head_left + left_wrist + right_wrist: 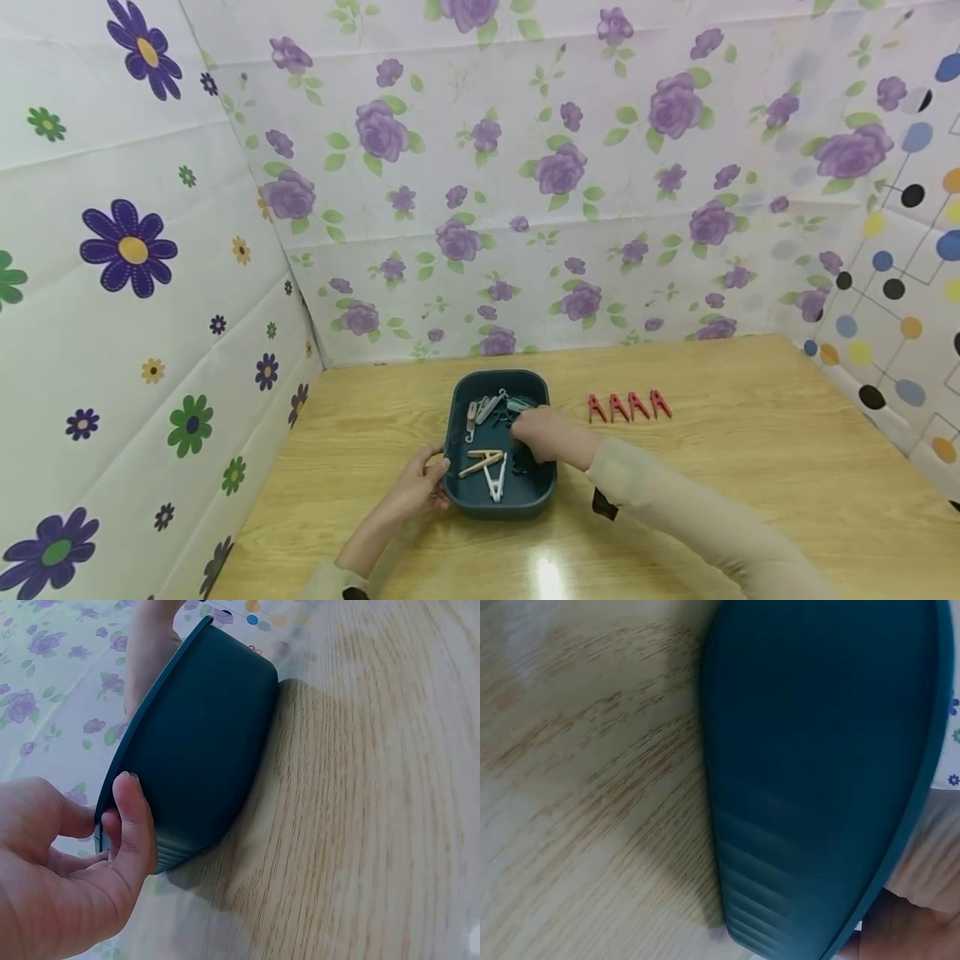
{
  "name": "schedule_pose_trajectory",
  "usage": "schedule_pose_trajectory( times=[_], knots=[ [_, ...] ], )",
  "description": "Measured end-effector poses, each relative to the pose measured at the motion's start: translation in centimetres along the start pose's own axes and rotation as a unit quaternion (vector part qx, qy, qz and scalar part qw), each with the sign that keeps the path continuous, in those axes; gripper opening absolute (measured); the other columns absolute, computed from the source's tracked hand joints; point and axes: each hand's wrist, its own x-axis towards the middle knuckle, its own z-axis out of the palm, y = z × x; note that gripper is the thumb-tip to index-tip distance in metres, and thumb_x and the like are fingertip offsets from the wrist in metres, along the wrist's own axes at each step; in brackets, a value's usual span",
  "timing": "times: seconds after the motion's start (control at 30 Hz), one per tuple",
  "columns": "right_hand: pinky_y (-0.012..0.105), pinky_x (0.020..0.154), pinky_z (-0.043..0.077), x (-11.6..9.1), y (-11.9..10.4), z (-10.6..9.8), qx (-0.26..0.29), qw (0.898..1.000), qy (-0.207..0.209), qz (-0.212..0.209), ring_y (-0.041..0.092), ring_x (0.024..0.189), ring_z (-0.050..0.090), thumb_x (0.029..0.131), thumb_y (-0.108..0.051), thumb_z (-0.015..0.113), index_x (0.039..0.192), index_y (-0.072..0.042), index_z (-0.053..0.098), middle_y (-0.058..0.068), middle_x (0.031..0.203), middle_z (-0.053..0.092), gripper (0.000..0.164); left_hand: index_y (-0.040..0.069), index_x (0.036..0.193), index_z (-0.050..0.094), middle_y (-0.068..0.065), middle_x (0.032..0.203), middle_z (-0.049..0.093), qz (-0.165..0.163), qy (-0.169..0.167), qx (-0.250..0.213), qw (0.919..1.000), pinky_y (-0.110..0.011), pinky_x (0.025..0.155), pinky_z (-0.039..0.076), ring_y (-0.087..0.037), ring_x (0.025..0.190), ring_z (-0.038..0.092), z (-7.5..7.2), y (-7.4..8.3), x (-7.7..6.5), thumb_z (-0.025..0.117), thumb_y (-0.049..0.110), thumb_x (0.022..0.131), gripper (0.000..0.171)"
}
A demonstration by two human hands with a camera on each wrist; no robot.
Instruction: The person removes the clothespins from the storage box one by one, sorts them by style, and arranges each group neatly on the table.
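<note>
A dark teal plastic basin stands on the table, with clothespins of several colours inside. My left hand grips its left rim; the left wrist view shows the thumb and fingers pinching the basin wall between them. Over the right rim, my right hand reaches down into the basin, and its fingertips are hidden, so I cannot tell whether they hold anything. Close beside this hand lie teal clothespins. A beige clothespin and a white clothespin lie at the near left, with pale clothespins farther back.
Several red clothespins stand in a row on the wooden table, right of the basin. Flower-printed sheets hang behind the table and along the left side; a dotted sheet covers the right.
</note>
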Motion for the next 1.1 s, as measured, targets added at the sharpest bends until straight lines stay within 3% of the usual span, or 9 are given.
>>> schedule_pose_trajectory(
  times=[0.1, 0.2, 0.67, 1.1],
  knots=[
    [0.027, 0.059, 0.045, 0.2, 0.0, 0.1, -0.008, 1.0, -0.003, -0.002, 0.01, 0.064, 0.047, 0.076, -0.002, 0.077, 0.079, -0.02, 0.068, -0.005, 0.077, 0.062, 0.02, -0.002, 0.148, 0.023, -0.007, 0.076, 0.06, -0.001, 0.001, 0.006, 1.0, -0.025, 0.057, 0.05, -0.01, 0.059, 0.057, 0.1, 0.1, 0.0, 0.039, 0.015, 0.105, 0.048],
    [0.026, 0.059, 0.046, 0.3, 0.1, 0.3, -0.005, 1.0, -0.004, -0.005, 0.009, 0.065, 0.049, 0.075, -0.006, 0.079, 0.078, -0.02, 0.067, -0.006, 0.076, 0.061, 0.019, 0.0, 0.148, 0.024, -0.008, 0.078, 0.061, -0.003, -0.001, 0.007, 1.0, -0.025, 0.059, 0.051, -0.01, 0.06, 0.058, 0.1, 0.0, 0.1, 0.038, 0.016, 0.105, 0.048],
    [0.027, 0.065, 0.048, -0.3, 0.9, 0.4, 0.056, 0.997, 0.036, -0.033, 0.008, 0.072, 0.052, 0.075, -0.021, 0.081, 0.091, -0.02, 0.068, -0.004, 0.087, 0.064, 0.021, -0.002, 0.148, 0.024, -0.005, 0.074, 0.061, -0.001, 0.003, 0.017, 0.9998, -0.026, 0.058, 0.052, -0.01, 0.058, 0.058, 0.0, -0.3, 0.1, 0.039, 0.016, 0.105, 0.049],
    [0.023, 0.066, 0.047, -2.0, 2.4, -0.4, 0.204, 0.97, 0.125, -0.04, 0.008, 0.076, 0.05, 0.083, -0.021, 0.073, 0.105, -0.011, 0.062, 0.004, 0.099, 0.061, 0.027, -0.003, 0.148, 0.023, -0.006, 0.076, 0.062, 0.002, 0.003, 0.004, 1.0, -0.026, 0.057, 0.051, -0.009, 0.058, 0.057, 0.1, -0.2, -0.1, 0.04, 0.017, 0.105, 0.05]
  ],
)
